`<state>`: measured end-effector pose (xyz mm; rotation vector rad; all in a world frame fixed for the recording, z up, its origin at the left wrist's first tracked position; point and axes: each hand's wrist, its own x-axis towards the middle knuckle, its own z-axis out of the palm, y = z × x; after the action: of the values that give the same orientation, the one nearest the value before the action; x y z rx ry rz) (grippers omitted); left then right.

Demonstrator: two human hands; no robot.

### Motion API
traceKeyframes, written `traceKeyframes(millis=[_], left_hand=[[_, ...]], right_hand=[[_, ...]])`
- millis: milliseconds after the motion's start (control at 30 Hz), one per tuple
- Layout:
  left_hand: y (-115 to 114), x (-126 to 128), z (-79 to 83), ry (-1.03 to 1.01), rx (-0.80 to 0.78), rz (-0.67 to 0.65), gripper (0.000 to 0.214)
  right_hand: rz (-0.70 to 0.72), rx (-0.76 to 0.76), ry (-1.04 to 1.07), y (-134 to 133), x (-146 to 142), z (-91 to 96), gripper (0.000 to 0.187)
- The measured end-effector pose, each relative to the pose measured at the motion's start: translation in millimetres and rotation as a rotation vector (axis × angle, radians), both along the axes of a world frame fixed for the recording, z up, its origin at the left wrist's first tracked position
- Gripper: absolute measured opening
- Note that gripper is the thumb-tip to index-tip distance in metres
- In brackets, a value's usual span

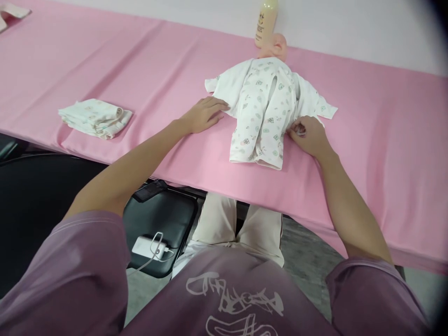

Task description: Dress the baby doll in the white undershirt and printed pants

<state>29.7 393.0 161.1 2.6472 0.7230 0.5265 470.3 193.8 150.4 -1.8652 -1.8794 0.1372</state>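
A small white baby top lies spread on the table with both long sleeves out to the sides. Over its middle are white baby pants with a small green and pink print, legs pointing towards me. My left hand rests flat, fingers stretched out, its fingertips on the top's left lower edge. On the other side, my right hand has thumb and fingers curled together at the top's lower right edge, beside the pants; a bit of white cloth shows between them.
A pink cloth covers the table. Folded printed baby clothes lie to the left. Behind the top are a skin-coloured rounded piece and a pale yellow bottle. A black chair below holds a white power bank with a cable.
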Motion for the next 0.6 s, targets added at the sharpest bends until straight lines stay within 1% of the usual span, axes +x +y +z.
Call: traceKeyframes(millis=[67, 133, 233, 300, 367, 400, 433, 467, 533, 600], left_hand=[[0, 1, 1.1, 0.016, -0.01, 0.006, 0.07], [1, 1, -0.2, 0.013, 0.003, 0.063, 0.067], [5, -2, -7.1, -0.008, 0.044, 0.149, 0.073], [10, -4, -12.9, -0.01, 0.067, 0.245, 0.082], [17, -4, -16.9, 0.017, 0.069, 0.417, 0.093], [21, -3, -17.7, 0.042, 0.055, 0.515, 0.096], [24, -2, -17.5, 0.068, 0.033, 0.605, 0.096], [29, 1, -16.4, 0.087, 0.003, 0.681, 0.093], [38, 7, -12.8, 0.077, -0.07, 0.787, 0.079], [51, 12, -9.8, 0.037, -0.16, 0.863, 0.065]], right_hand=[[-0.023, -0.001, -0.003, 0, 0, 1.3, 0.014], [-0.035, -0.004, -0.001, 0, 0, 2.5, 0.017], [-0.069, -0.014, 0.042, -2, 1, 4.0, 0.02], [-0.134, 0.008, 0.066, -2, 5, 4.6, 0.02], [-0.247, 0.079, 0.045, -3, 13, 4.8, 0.012], [-0.324, 0.118, 0.021, -3, 18, 4.6, 0.008], [-0.408, 0.145, -0.004, -3, 23, 4.1, 0.009], [-0.491, 0.154, -0.024, -4, 28, 3.3, 0.015], [-0.631, 0.112, -0.038, -5, 36, 1.4, 0.032], [-0.707, 0.038, -0.03, -7, 42, -0.1, 0.043]])
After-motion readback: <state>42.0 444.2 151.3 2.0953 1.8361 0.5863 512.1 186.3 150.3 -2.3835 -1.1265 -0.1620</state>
